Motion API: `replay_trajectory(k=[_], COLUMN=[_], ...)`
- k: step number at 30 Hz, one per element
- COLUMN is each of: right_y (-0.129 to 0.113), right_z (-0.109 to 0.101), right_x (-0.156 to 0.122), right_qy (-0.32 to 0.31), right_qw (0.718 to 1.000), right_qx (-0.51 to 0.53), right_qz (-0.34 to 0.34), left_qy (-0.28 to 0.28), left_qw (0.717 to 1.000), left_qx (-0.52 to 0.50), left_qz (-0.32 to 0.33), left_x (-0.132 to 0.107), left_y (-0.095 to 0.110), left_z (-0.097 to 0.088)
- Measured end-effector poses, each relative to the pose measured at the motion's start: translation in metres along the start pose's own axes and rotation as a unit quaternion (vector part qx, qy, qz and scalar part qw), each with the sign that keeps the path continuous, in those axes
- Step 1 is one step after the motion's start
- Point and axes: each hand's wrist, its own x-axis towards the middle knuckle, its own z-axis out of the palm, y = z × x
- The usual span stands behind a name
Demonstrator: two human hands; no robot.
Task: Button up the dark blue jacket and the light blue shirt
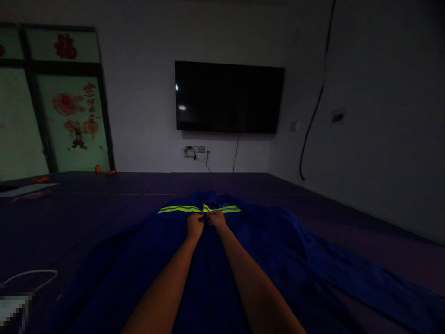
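A blue work jacket (271, 246) with yellow-green reflective stripes (179, 209) lies spread flat on the dark purple floor in front of me, its sleeves stretched out to both sides. My left hand (195, 226) and my right hand (217, 218) meet at the jacket's middle front, just below the stripes. Both hands are closed, pinching the cloth at the front opening. What lies under the fingers is hidden in the dim light.
A black television (228, 97) hangs on the white wall ahead, with sockets and cables (196, 150) below it. A glass door with red paper decorations (74, 111) stands at the left. A white cord (33, 276) lies on the floor at the left. A black cable (314, 111) runs down the right wall.
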Motion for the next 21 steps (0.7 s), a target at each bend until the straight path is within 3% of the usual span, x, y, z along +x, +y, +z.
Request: replay_trajectory(k=[21], right_y=[-0.0009], right_z=[-0.0019], right_x=[-0.0021], right_qy=[0.005], right_qw=[1.000], right_qx=[-0.001], right_qz=[0.005], left_qy=[0.001], left_qw=[1.000], left_qx=[0.007], left_qz=[-0.013], left_x=[-0.0018], left_y=[0.0050], left_z=[-0.0023])
